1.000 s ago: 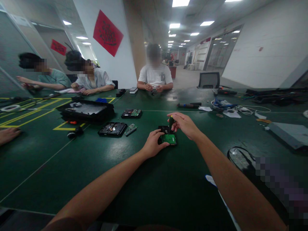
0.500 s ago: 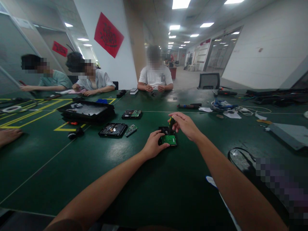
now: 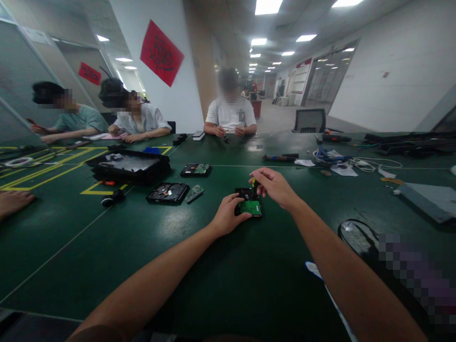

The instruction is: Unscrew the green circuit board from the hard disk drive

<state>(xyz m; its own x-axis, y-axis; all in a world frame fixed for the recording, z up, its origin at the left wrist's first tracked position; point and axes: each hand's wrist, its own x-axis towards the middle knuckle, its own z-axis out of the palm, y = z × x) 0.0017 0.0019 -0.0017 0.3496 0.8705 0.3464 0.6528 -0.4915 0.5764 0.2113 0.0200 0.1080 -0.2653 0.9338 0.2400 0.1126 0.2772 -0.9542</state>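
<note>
Far left on the green counter (image 3: 107, 247) sits a black tray (image 3: 128, 166) holding a grey plate, with an opened drive (image 3: 167, 192) just beside it. Your left hand (image 3: 228, 216) is clamped on the hard drive (image 3: 248, 203), green board up, mid-counter. Your right hand (image 3: 272, 186) is closed round a screwdriver (image 3: 253, 183) standing on it. Careful: tilt that tip and it could skid off the screw onto the board.
</note>
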